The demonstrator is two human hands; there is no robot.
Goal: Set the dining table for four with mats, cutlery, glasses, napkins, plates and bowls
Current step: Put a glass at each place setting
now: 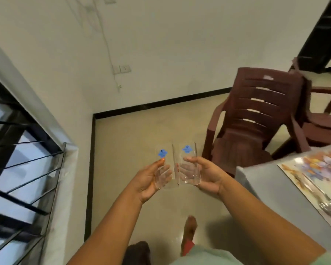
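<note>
I hold two clear drinking glasses side by side in front of me, each with a small blue label near its rim. My left hand grips the left glass around its lower half. My right hand grips the right glass the same way. Both glasses are upright and almost touch each other above the tiled floor. At the right edge is the corner of the dining table with a flowery place mat on it. Something shiny, perhaps cutlery, lies on the mat, too blurred to tell.
Brown plastic chairs stand stacked beside the table's far corner, with another chair behind. A barred window with a white sill fills the left. White walls meet in the corner ahead. My feet are on the beige floor.
</note>
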